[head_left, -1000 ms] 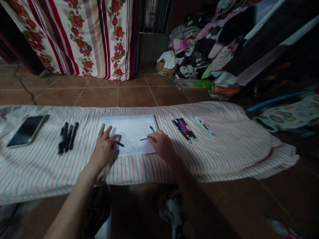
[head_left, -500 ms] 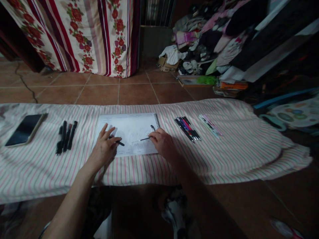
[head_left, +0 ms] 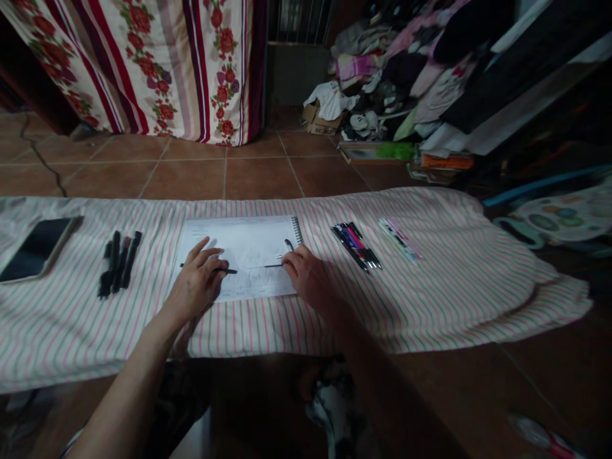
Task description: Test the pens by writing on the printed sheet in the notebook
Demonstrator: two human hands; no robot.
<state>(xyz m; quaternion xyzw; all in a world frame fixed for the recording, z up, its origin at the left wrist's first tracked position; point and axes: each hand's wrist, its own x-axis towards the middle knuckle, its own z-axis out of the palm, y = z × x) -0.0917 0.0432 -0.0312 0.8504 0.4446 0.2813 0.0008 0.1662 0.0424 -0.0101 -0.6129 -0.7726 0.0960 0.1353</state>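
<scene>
A spiral notebook with pencil-like marks on its page lies on the striped cloth under both hands. Over its left part, my left hand is closed on a slim black pen, whose other end shows left of the fingers. My right hand pinches a thin stick, apparently a pen refill, dark near the fingers and pale towards its left end. It points at the black pen, with a gap between them. A pen with a clip shows just above the right fingers; whether they touch it I cannot tell.
Left of the notebook lie several black pens and a phone. To the right are a group of dark and coloured pens and a pale group of pens. Clothes are heaped beyond the tiled floor.
The black pen in my left hand has turned from slanting to nearly level, and those fingers have closed more. The refill in my right hand is also more level. The view has shifted slightly.
</scene>
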